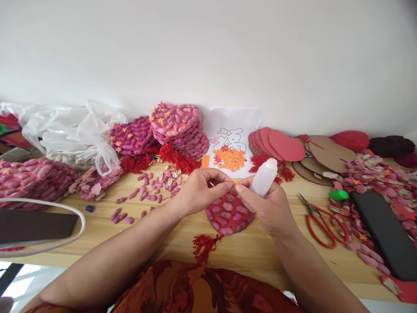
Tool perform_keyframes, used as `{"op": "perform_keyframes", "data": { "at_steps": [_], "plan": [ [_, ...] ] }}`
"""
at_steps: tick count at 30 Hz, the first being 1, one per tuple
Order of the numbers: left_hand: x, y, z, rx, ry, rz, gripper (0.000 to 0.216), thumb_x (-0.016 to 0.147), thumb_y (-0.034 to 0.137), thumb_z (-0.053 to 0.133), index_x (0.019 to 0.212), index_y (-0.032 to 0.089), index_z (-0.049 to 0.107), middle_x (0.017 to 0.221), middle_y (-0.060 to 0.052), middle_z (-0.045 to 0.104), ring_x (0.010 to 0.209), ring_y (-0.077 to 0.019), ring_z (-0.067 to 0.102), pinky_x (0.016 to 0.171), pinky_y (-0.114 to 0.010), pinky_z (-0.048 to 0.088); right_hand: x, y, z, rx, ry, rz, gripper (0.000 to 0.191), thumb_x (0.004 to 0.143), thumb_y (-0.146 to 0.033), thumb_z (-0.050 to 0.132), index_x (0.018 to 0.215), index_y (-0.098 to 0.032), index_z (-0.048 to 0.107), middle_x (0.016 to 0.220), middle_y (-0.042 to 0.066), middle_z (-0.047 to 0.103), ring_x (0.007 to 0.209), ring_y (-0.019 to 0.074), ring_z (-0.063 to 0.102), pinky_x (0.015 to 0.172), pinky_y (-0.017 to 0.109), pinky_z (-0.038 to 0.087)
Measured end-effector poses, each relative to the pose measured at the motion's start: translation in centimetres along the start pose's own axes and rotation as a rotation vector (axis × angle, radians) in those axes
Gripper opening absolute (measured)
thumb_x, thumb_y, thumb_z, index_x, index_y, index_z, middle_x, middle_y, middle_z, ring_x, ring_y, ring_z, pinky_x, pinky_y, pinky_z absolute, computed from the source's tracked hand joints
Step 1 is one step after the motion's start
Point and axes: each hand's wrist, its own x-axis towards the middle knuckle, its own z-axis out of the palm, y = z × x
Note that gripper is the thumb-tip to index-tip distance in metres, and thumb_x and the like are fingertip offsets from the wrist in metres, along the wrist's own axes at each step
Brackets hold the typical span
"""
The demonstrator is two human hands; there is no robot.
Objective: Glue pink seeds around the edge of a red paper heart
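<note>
Over table (163, 243), fingers (228, 187) pinch orange bit (235, 183) above ornament (228, 216).

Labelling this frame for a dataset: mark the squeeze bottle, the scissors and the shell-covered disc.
squeeze bottle (265, 174): head view, on its white body.
scissors (314, 213): head view, at the pivot.
shell-covered disc (228, 216): head view, on its pink shells.
</note>
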Motion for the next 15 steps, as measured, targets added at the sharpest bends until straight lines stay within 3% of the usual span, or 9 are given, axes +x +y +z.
{"op": "perform_keyframes", "data": {
  "at_steps": [4,15],
  "plan": [
    [0.09,0.04,-0.09,-0.012,-0.003,-0.015,0.024,0.084,0.038,0.071,0.083,0.014,0.074,0.078,-0.003,0.071,0.064,-0.0102,0.055,0.057,-0.021,0.043,0.10,0.24,-0.08,0.028,0.010,-0.001,0.023,0.079,-0.042,0.082,0.079,-0.020,0.075,0.072,0.000,0.065,0.066,0.0133,0.054,0.064,0.028,0.043],
    [0.49,-0.81,-0.60,-0.013,0.004,-0.035,0.024,0.085,0.039,0.071,0.090,0.015,0.076,0.082,-0.003,0.075,0.066,-0.0114,0.061,0.062,-0.022,0.046,0.15,-0.07,-0.10,0.019,0.054,0.033,0.023,0.078,-0.040,0.080,0.077,-0.020,0.072,0.065,0.001,0.063,0.059,0.0145,0.052,0.057,0.029,0.038]
  ]
}}
